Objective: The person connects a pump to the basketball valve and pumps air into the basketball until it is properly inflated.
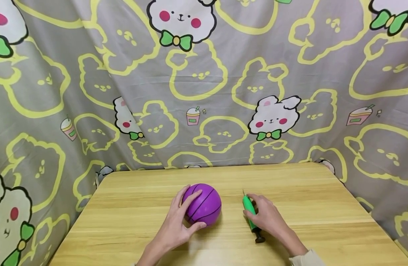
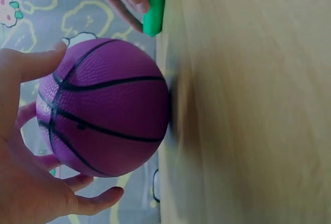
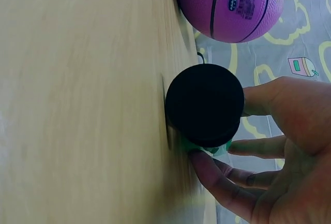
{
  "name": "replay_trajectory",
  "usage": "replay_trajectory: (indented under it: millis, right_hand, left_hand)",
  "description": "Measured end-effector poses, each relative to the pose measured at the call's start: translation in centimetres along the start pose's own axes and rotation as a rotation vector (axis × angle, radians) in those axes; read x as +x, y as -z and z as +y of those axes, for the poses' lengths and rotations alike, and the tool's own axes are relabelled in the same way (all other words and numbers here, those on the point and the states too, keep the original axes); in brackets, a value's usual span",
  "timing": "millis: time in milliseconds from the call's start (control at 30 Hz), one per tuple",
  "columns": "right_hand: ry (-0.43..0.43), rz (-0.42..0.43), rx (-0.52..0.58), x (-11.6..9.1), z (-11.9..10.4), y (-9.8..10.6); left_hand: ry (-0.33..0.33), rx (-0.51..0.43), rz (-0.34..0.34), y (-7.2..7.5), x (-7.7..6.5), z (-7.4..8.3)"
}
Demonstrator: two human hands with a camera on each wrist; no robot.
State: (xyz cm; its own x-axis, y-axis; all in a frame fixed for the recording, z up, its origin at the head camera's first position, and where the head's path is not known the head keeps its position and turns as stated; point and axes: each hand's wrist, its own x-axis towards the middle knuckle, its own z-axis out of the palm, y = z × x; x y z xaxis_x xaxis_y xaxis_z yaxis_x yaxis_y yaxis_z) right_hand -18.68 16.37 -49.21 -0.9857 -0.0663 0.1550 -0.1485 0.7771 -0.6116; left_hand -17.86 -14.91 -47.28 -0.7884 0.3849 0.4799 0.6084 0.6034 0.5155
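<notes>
On the table sits a small purple basketball [image 1: 204, 205] with black seam lines. My left hand [image 1: 178, 218] cups its left side, thumb at the near edge and fingers spread over the top and far side. To the right lies a green hand pump [image 1: 249, 207] with a black handle [image 1: 259, 237] toward me and a thin needle [image 1: 243, 192] at its far end. My right hand [image 1: 268, 214] holds the pump's barrel between thumb and fingers. In the right wrist view the round black handle end [image 3: 205, 105] hides most of the barrel.
A wooden table [image 1: 131, 199] with light grain carries both things, a gap of bare wood between them. Behind it and along its sides hangs a grey curtain [image 1: 177, 140] printed with yellow outlines and white cartoon animals.
</notes>
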Motion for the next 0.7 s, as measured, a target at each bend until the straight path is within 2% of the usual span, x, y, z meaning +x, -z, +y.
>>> replay_trajectory:
  millis: [167,367,533,700]
  right_hand:
    - [0.005,-0.010,0.003,0.0,0.0,-0.1]
    - [-0.006,-0.011,0.030,-0.2,0.1,-0.3]
    - [-0.008,-0.008,0.061,0.0,0.0,-0.7]
    - [0.005,0.017,0.035,0.2,0.0,-0.6]
  left_hand:
    - [0.038,-0.013,0.006,-0.6,0.2,0.1]
    - [0.022,-0.007,0.039,-1.3,0.9,0.1]
    - [0.032,-0.042,0.006,-0.8,1.1,0.2]
    - [0.022,-0.057,-0.033,-0.3,1.0,0.2]
